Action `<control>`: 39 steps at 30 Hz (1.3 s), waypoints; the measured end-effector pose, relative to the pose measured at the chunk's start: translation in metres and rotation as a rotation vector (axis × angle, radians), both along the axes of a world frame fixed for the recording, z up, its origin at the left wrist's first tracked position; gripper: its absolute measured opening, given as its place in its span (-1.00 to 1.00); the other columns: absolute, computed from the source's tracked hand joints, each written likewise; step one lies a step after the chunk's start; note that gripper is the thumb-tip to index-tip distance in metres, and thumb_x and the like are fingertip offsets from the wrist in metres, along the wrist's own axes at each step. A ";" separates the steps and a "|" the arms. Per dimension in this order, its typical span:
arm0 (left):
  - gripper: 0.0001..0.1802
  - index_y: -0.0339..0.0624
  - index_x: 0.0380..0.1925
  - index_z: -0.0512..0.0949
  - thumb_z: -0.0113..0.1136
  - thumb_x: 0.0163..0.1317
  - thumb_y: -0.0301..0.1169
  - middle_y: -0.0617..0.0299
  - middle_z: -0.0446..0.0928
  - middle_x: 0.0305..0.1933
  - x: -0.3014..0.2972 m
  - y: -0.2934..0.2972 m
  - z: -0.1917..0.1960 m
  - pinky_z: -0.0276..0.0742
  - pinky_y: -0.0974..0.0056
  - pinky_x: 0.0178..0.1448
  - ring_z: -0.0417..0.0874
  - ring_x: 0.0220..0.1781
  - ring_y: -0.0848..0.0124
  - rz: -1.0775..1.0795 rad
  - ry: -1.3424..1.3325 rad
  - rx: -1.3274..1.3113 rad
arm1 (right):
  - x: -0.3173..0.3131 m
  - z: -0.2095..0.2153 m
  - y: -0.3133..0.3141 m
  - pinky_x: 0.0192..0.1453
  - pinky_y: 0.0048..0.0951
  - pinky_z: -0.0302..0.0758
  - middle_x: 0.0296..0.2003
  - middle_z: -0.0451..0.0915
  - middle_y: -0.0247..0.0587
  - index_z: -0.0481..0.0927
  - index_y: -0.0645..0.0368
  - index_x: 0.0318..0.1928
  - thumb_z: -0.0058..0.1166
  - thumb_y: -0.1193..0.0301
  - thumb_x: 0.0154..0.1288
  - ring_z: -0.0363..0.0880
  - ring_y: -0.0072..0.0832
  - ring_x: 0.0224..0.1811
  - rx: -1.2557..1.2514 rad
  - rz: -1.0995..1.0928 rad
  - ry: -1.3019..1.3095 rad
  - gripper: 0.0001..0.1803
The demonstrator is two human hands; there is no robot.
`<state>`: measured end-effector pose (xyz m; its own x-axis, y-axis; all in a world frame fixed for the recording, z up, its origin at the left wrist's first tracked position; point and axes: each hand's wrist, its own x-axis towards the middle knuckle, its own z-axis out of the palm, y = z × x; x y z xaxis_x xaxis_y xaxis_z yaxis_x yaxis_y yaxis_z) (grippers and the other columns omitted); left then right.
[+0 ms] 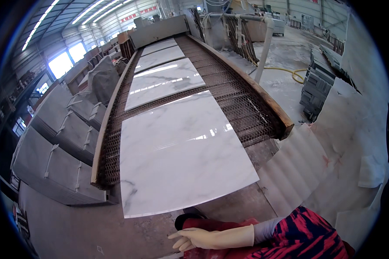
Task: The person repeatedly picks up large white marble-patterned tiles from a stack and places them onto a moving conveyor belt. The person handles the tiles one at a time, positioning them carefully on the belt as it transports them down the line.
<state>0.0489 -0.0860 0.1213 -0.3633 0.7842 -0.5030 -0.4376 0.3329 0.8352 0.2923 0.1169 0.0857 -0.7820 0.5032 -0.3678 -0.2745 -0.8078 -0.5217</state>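
My right hand, in a cream rubber glove, is low in the view in front of my body. Its fingers are loosely stretched and apart, with nothing in them. Just beyond it lies the nearest polished white marble slab, grey-veined, its front end jutting past the end of a mesh conveyor belt. The hand is apart from the slab. A second white slab lies behind it on the belt, and a third slab farther back. My left hand is out of view.
Wooden rails edge the conveyor, which runs back to a grey machine housing. Strapped stacks of grey slabs stand at left. At right are stacked dark stone pieces, pale foam sheeting and a yellow hose on the floor.
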 end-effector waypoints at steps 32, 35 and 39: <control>-0.55 -0.39 0.00 0.55 0.07 0.40 -0.16 0.08 0.63 -0.06 -0.022 0.033 -0.042 0.46 0.24 0.15 0.61 -0.02 0.30 -0.071 0.372 -0.290 | -0.099 0.003 0.127 -0.39 -0.36 0.63 -0.33 0.69 0.11 0.44 0.34 0.03 -0.30 0.13 0.53 0.67 -0.30 -0.54 0.293 -0.618 0.006 -0.52; -0.56 -0.38 0.02 0.55 0.10 0.39 -0.18 0.08 0.63 -0.06 -0.019 0.039 -0.042 0.49 0.23 0.12 0.62 -0.03 0.30 -0.051 0.301 -0.314 | -0.104 0.019 0.124 -0.43 -0.44 0.58 -0.33 0.71 0.04 0.48 0.31 -0.03 -0.30 0.11 0.53 0.67 -0.37 -0.53 0.284 -0.626 -0.009 -0.52; -0.59 -0.35 -0.04 0.57 0.11 0.38 -0.18 0.07 0.64 -0.11 -0.023 0.046 -0.068 0.54 0.22 0.05 0.64 -0.09 0.30 -0.058 0.224 -0.249 | -0.104 0.017 0.130 -0.36 -0.47 0.62 -0.32 0.72 -0.03 0.48 0.31 -0.04 -0.30 0.10 0.53 0.66 -0.41 -0.53 0.266 -0.604 -0.067 -0.51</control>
<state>0.0255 -0.0404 0.0534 -0.4449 0.6698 -0.5945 -0.2271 0.5577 0.7984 0.1884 0.2473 0.1027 -0.3137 0.9263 -0.2086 -0.5985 -0.3634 -0.7140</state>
